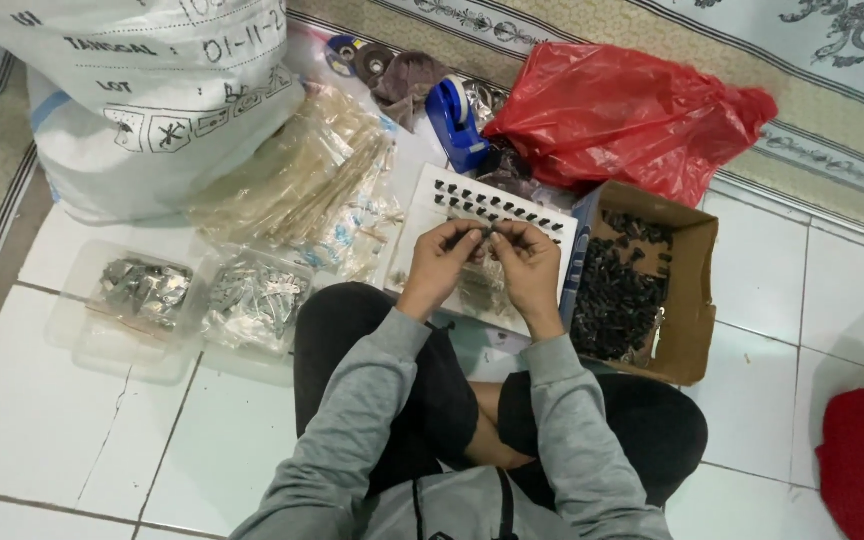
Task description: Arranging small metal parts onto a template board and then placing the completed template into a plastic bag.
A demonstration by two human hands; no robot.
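Person sat cross-legged on white tile floor [72,430], both hands raised over a white tray [432,215] w/ rows of small dark pieces. Left hand [442,262] & right hand [527,262] met at fingertips, both pinched shut on one small dark part [489,232] (too tiny to tell its shape) held just above the tray. Cardboard box [687,300] of dark parts sat just right of the tray; clear tubs [82,340] w/ grey metal bits lay left, red plastic bag [632,110] beyond
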